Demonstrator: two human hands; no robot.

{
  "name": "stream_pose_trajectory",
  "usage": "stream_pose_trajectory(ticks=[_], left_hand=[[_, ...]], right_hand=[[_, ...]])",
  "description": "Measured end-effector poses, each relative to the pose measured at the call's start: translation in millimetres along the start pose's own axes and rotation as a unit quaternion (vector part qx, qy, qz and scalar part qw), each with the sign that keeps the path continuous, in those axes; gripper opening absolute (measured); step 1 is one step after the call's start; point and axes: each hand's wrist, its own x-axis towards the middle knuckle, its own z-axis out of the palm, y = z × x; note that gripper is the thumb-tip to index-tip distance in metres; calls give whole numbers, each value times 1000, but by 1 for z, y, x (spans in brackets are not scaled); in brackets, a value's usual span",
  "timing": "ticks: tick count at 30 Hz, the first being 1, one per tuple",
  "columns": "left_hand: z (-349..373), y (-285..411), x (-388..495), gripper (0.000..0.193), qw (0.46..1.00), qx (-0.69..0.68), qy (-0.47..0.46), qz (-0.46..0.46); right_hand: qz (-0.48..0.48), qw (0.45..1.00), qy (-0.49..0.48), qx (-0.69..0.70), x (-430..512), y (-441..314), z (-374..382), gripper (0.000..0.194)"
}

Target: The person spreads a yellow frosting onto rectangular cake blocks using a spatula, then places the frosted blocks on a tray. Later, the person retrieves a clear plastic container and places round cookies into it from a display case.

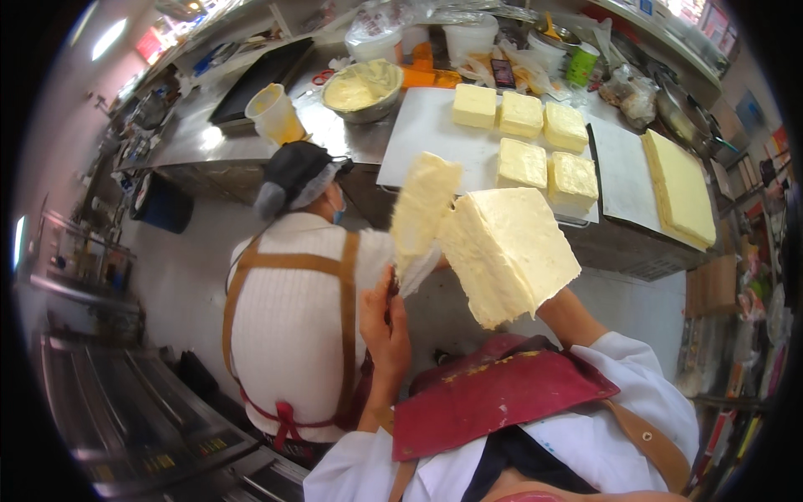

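Note:
My left hand (pixel 384 336) grips the dark handle of a spatula (pixel 423 210). Pale yellow cream thickly coats its blade, which is upright beside a block-shaped cake (pixel 517 251). The cake is covered in the same cream, smoother on its upper face and rough along its near lower edges. My right forearm (pixel 571 317) reaches up beneath this cake and supports it in the air; the cake hides the right hand itself. Beyond it, several similar cream-covered blocks (pixel 521 116) sit on a white sheet (pixel 433 135) on the counter.
A co-worker (pixel 292 314) stands close on my left. On the steel counter (pixel 188 141) are a metal bowl of cream (pixel 362 91), a plastic jug (pixel 276 116), a black tray (pixel 260 81) and a phone (pixel 503 73). A large yellow slab (pixel 679 188) lies at right.

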Motion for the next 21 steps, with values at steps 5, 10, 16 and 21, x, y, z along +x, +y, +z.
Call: stream_pose_trajectory(ticks=[5, 10, 16, 21], left_hand=[[3, 32, -39, 46, 997, -24, 67, 9], [27, 65, -68, 45, 993, 70, 15, 98], [76, 81, -71, 39, 995, 75, 55, 38], [96, 86, -96, 33, 978, -105, -23, -176]], right_hand=[[23, 995, -11, 95, -19, -6, 0, 53], [22, 993, -20, 118, -42, -36, -18, 54], [5, 992, -14, 123, -93, -72, -48, 54], [-52, 992, 2, 113, -133, -112, -82, 55]])
